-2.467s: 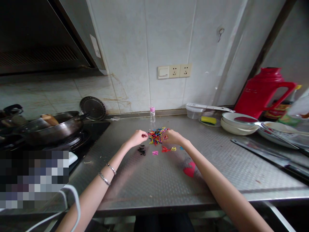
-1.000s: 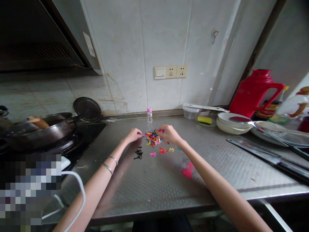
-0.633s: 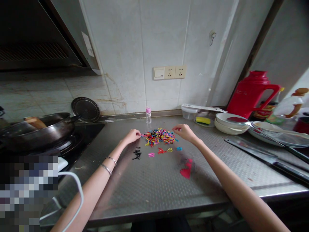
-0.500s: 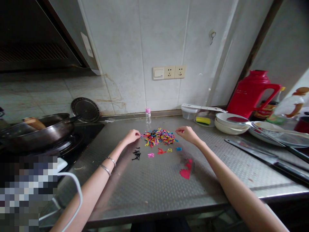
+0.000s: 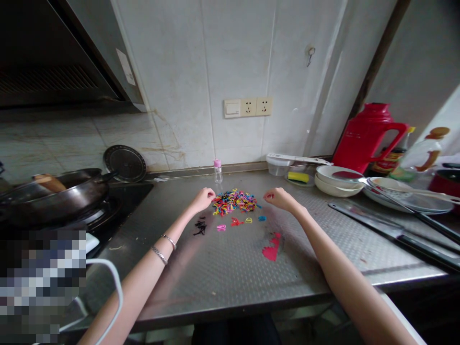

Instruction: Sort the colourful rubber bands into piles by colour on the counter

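Observation:
A loose heap of small, colourful rubber bands [image 5: 235, 201] lies on the steel counter between my hands. At its left edge, my left hand [image 5: 204, 197] is closed with the fingertips pinched together; whatever is in them is too small to make out. My right hand [image 5: 281, 198] hovers just off the right side of the heap, its fingers curled and pinched too, their contents hidden. In front of the heap are small sorted groups: black bands [image 5: 200, 226], pink bands [image 5: 221, 228], red bands [image 5: 236, 222], a yellow band [image 5: 248, 220] and blue bands [image 5: 262, 218].
Behind the heap stands a small clear bottle with a pink cap [image 5: 217, 171]. A torn red piece [image 5: 271, 248] lies nearer me. To the right are a knife [image 5: 366, 219], stacked bowls [image 5: 338, 186] and a red thermos [image 5: 362, 139]; a pan [image 5: 68, 196] sits on the stove at left.
My left hand has shifted slightly up and inward against the heap. My right hand stays by the heap's right side. The whole view has swung a little.

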Motion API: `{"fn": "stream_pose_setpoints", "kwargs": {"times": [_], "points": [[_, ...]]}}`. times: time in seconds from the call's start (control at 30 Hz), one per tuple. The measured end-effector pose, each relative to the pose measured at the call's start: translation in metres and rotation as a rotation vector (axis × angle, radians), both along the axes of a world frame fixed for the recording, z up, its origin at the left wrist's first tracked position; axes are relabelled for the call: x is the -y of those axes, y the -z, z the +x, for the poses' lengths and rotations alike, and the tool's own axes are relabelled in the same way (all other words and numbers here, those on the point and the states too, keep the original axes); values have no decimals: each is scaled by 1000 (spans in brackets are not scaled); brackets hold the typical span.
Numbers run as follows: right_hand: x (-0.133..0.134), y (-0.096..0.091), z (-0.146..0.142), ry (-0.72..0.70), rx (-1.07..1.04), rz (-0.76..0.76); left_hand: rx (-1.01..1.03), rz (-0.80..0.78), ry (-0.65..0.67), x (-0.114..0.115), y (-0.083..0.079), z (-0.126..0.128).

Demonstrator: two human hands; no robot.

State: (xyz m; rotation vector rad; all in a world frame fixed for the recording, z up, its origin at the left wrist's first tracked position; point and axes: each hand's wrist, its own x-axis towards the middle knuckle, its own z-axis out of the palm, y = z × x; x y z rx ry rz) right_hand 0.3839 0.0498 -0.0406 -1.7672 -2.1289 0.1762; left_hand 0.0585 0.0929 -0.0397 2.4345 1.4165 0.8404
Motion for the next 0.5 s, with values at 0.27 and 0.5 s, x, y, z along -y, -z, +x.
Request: {"fn": "stream_pose_setpoints", "kwargs": {"times": [0.27,0.5], "points": [[-1,5,4,-22,-64,-54,-59,-86,340,45,0,84],[-1,5,7,-60,-53,-43,-96,-93,352,57,21,120]]}}
